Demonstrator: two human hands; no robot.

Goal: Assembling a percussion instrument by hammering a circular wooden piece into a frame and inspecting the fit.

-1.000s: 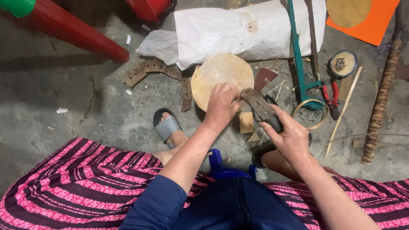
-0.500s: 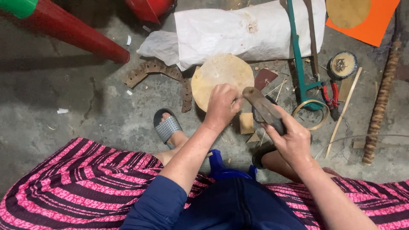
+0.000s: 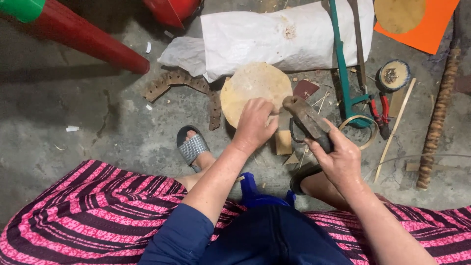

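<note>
Round tan disc flat on the concrete floor, just ahead of the knees. Left hand resting on the disc's near edge, fingers curled down and pinching something too small to make out. Right hand just beside it, fingers closed around the handle of a dark, worn hammer-like tool, its head tilted up and toward the left hand, over the disc's right edge.

Just below the tool: a small pale wooden block on the floor, with slivers and scraps near it. Left of the disc: curved brown leather strips punched with holes. Behind the disc: a white sack, lying crumpled on its side. Right of the disc: a small dark red scrap, a teal saw frame running toward the top edge, a loop of thin pale strip, red-handled pliers, a small round tin with bits inside, a thin wooden stick, and a long rough rod at the far right. Top right: an orange sheet under another tan disc. Top left: a red cone-shaped object. Near the knees: a foot in a grey sandal, a pink and black striped skirt, a blue stool edge.
</note>
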